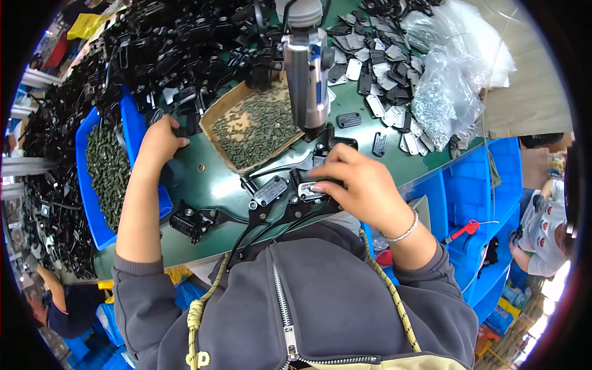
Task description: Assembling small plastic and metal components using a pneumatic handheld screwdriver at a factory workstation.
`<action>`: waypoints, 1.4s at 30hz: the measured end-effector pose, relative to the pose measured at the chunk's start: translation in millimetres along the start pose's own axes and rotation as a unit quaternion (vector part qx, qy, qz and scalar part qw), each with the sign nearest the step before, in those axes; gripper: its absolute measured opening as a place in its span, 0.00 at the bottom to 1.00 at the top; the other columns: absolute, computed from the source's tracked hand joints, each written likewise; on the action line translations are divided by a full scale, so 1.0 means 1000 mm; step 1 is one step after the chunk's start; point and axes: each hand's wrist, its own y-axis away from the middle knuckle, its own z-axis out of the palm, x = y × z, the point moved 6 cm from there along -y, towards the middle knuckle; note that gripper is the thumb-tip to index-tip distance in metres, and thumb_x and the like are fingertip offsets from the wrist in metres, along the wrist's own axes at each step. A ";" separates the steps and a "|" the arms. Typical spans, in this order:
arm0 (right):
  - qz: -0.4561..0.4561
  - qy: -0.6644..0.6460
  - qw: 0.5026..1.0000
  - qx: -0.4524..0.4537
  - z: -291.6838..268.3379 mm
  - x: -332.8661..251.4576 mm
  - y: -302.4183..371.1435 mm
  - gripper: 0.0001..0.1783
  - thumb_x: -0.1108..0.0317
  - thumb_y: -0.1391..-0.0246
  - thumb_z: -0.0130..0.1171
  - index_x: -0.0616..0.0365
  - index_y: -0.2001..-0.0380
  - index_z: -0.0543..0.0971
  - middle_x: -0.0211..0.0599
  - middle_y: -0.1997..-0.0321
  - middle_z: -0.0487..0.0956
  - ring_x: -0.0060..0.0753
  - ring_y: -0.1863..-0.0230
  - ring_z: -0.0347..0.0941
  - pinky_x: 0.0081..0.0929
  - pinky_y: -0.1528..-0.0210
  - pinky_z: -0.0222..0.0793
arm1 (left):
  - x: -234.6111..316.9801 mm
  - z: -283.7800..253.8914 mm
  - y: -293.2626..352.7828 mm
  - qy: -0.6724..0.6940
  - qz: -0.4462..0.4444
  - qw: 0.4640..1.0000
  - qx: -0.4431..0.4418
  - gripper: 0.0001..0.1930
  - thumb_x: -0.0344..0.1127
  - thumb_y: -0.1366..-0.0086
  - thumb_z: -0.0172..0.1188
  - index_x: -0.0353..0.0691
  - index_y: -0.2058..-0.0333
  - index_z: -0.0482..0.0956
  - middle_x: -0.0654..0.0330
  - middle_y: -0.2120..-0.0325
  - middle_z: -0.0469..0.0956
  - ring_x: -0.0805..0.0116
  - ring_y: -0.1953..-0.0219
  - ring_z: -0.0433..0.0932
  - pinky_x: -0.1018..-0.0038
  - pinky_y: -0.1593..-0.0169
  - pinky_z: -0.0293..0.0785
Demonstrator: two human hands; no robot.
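My left hand (161, 142) reaches to the near edge of a heap of black metal parts (185, 52). Its fingers and thumb close around something dark that I cannot make out. Close to my body, my right hand (364, 185) is over a black lever assembly with a rectangular cover (309, 191). Thumb and fingertips come together at this cover; anything small between them is hidden. Just left lies a similar assembly with a grey rectangular cover (270, 191). Another black lever assembly (192, 221) lies farther left. An electric screwdriver (306, 80) hangs point down above the table.
A cardboard tray of small dark screws (216, 126) sits mid-table. At left stands a blue bin (165, 200) of dark small parts. Loose rectangular covers (382, 77) and clear plastic bags (441, 98) lie at the far right. Blue shelving (478, 185) adjoins the table; other people are nearby.
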 end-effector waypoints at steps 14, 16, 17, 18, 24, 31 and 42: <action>-0.003 0.372 0.911 0.178 -0.054 0.140 -0.031 0.12 0.68 0.44 0.64 0.60 0.59 0.80 0.38 0.66 0.78 0.39 0.69 0.77 0.30 0.66 0.73 | 0.042 -0.042 0.068 0.290 0.098 0.951 0.049 0.12 0.24 0.42 0.66 0.37 0.64 0.71 0.61 0.70 0.79 0.74 0.76 0.78 0.76 0.76 0.70; 0.048 0.186 0.959 0.208 -0.065 0.130 -0.019 0.12 0.70 0.42 0.62 0.61 0.56 0.80 0.36 0.66 0.79 0.31 0.69 0.78 0.27 0.67 0.73 | 0.057 -0.045 0.114 0.410 0.107 0.906 0.017 0.12 0.22 0.42 0.66 0.36 0.63 0.71 0.63 0.71 0.79 0.74 0.74 0.79 0.78 0.74 0.71; 0.068 0.087 0.969 0.219 -0.070 0.121 -0.012 0.12 0.71 0.41 0.61 0.61 0.55 0.79 0.35 0.66 0.80 0.28 0.69 0.78 0.26 0.67 0.73 | 0.062 -0.039 0.139 0.452 0.117 0.884 -0.017 0.11 0.22 0.43 0.66 0.36 0.64 0.73 0.64 0.71 0.79 0.75 0.73 0.79 0.78 0.74 0.72; 0.114 -0.050 0.971 0.204 -0.067 0.103 -0.003 0.11 0.72 0.40 0.59 0.62 0.54 0.79 0.34 0.66 0.80 0.24 0.69 0.77 0.24 0.68 0.74 | 0.068 -0.032 0.160 0.494 0.127 0.859 -0.053 0.11 0.21 0.44 0.66 0.37 0.65 0.74 0.65 0.72 0.79 0.76 0.71 0.79 0.77 0.73 0.73; 0.174 -0.544 0.819 -0.060 0.019 -0.019 0.028 0.12 0.77 0.41 0.59 0.66 0.54 0.79 0.37 0.59 0.78 0.26 0.66 0.78 0.21 0.70 0.78 | 0.129 -0.012 0.217 0.205 0.465 0.846 0.165 0.09 0.20 0.50 0.69 0.38 0.72 0.78 0.61 0.71 0.79 0.68 0.73 0.80 0.75 0.72 0.75; 0.197 -0.594 0.775 -0.083 0.055 -0.031 0.041 0.11 0.78 0.40 0.58 0.67 0.54 0.79 0.38 0.52 0.74 0.28 0.62 0.79 0.22 0.66 0.79 | 0.145 0.007 0.221 0.327 0.417 0.839 0.125 0.15 0.16 0.53 0.68 0.37 0.67 0.76 0.57 0.68 0.79 0.63 0.70 0.80 0.75 0.71 0.76; 0.157 -0.404 0.900 -0.044 -0.004 0.011 0.019 0.11 0.76 0.42 0.61 0.65 0.55 0.77 0.35 0.65 0.78 0.23 0.68 0.78 0.21 0.67 0.77 | 0.172 0.020 0.204 0.369 0.374 0.851 0.023 0.20 0.22 0.50 0.68 0.39 0.57 0.75 0.57 0.59 0.78 0.62 0.57 0.79 0.69 0.54 0.74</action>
